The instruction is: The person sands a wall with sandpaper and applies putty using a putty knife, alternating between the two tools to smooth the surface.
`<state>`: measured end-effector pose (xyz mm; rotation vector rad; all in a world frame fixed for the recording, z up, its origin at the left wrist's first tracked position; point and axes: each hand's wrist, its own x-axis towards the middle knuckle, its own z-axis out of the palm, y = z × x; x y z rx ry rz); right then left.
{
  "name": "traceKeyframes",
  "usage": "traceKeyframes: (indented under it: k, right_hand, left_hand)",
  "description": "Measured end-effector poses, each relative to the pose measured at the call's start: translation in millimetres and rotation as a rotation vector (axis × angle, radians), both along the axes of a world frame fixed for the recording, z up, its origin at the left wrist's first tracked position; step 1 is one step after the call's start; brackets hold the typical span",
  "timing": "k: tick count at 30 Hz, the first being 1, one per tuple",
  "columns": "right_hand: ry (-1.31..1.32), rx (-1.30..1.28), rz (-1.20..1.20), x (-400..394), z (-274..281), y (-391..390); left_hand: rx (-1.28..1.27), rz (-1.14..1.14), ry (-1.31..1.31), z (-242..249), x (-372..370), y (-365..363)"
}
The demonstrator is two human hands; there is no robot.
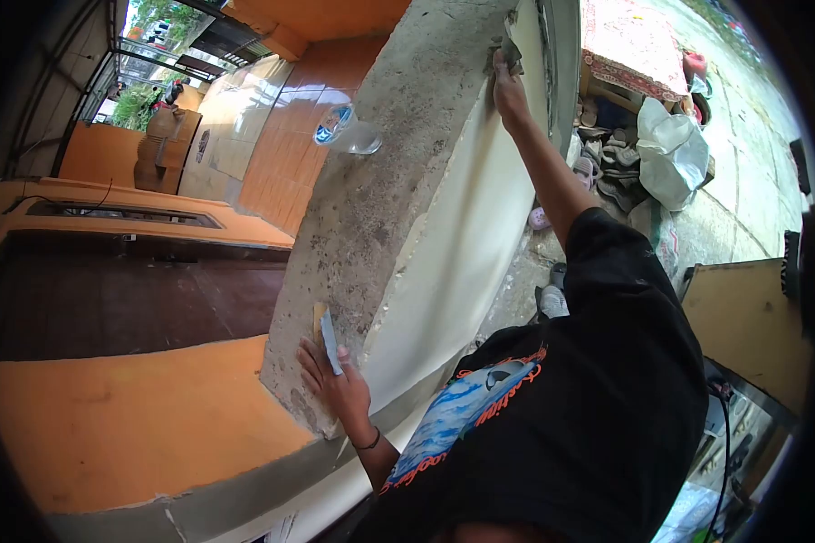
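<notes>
My left hand (340, 385) lies on the near end of a rough concrete ledge (376, 195), fingers spread, a dark band at its wrist. Between its thumb and fingers is a folded strip (330, 342), grey-blue on one side and tan on the other; it looks like sandpaper. Stretched far forward, my right hand (509, 90) is closed on a dark grey folded piece (507, 56), which also looks like sandpaper. That hand is at the ledge's far edge, above the cream wall face (466, 213). Its fingertips are partly hidden.
A clear plastic cup (349, 132) with a blue label lies or leans on the ledge. Orange tiles (285, 136) and a brown panel (145, 294) are to the left. Shoes (616, 163), a white bag (672, 154) and a patterned cloth-topped table (629, 50) stand right.
</notes>
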<state>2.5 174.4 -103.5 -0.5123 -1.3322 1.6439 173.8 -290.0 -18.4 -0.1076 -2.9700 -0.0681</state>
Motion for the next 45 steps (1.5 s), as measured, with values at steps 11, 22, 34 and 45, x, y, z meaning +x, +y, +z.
traceKeyframes:
  k: [11, 22, 34, 45]
  right_hand:
    - [-0.238, 0.506, 0.268, 181, -4, -360]
    - [-0.099, 0.184, 0.094, 100, 15, -230]
    - [-0.02, -0.235, 0.211, -15, 53, 65]
    - [-0.05, -0.459, -0.638, -20, -27, 10]
  left_hand:
    - [0.029, -0.235, -0.049, 7, 0, -8]
    - [0.101, -0.196, 0.023, 7, -2, -4]
    - [0.265, -0.005, 0.15, -4, -8, 11]
    - [0.228, 0.029, 0.219, -9, -9, 4]
